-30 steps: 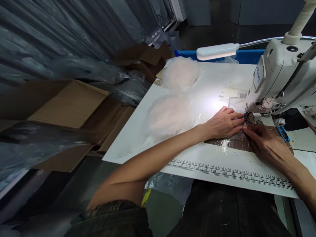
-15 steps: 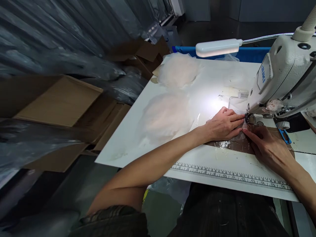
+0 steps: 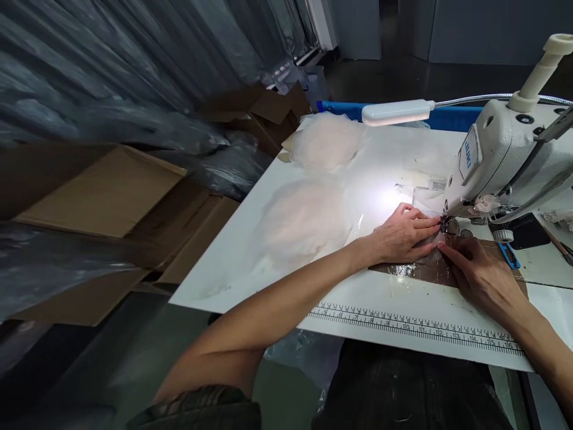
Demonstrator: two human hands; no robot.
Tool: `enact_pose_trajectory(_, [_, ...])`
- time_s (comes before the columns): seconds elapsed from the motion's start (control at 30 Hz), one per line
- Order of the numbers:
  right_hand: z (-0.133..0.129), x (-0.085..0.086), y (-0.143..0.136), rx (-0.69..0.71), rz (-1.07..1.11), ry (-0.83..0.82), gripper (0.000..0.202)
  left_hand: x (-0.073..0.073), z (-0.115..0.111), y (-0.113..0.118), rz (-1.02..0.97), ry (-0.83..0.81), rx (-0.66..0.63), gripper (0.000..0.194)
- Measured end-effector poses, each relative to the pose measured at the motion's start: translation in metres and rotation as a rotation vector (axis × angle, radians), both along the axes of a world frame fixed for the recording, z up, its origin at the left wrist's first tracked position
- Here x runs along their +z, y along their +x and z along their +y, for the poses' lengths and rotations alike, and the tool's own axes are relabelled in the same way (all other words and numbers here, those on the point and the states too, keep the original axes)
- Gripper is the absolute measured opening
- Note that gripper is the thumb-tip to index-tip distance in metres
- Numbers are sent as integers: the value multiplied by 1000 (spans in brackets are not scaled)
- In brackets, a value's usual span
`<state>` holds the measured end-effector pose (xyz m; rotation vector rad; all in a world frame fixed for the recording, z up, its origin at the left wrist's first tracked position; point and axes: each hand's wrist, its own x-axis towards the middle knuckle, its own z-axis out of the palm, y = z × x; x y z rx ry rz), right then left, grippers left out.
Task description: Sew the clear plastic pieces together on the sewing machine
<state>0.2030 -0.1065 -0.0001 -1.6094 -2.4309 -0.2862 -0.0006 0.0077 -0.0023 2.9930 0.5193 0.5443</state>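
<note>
A thin, pale sheer fabric piece (image 3: 432,255) lies at the presser foot (image 3: 444,224) of a white sewing machine (image 3: 496,152). My left hand (image 3: 405,234) rests flat on it, fingers stretched toward the foot and pressing from the left. From the right, my right hand (image 3: 486,278) pinches the fabric's near edge, its index finger reaching close to the left fingertips. Part of the fabric is hidden under both hands. Beneath them is a brown, shiny taped patch (image 3: 403,272) on the tabletop. Two piles of sheer pale pieces, a near pile (image 3: 304,221) and a far pile (image 3: 329,142), lie to the left.
A lamp (image 3: 396,112) on a flexible neck lights the white table (image 3: 250,286). A printed ruler (image 3: 416,328) runs along the front edge. Blue thread snips (image 3: 509,255) and a dark flat object (image 3: 528,232) lie right of the needle area. Cardboard boxes (image 3: 102,191) stand left.
The camera view has tilted up a little, so the scene sits lower in the picture. Both hands stay at the presser foot, with hardly any visible shift against the machine.
</note>
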Motion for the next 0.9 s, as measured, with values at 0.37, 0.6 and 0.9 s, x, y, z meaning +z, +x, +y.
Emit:
enact_pose_trajectory(0.37, [0,5,-1,-29,20,-41,38,-2,-9,2,-59,168,85,40])
enact_pose_trajectory(0.6, [-2,8,-2,-49,8,-54,38,-2,-9,-1,-117,115,-91,28])
enact_pose_trajectory(0.9, [-2,7,-2,-71,25,-56,40,1,-11,-3,-125,147,-185,28])
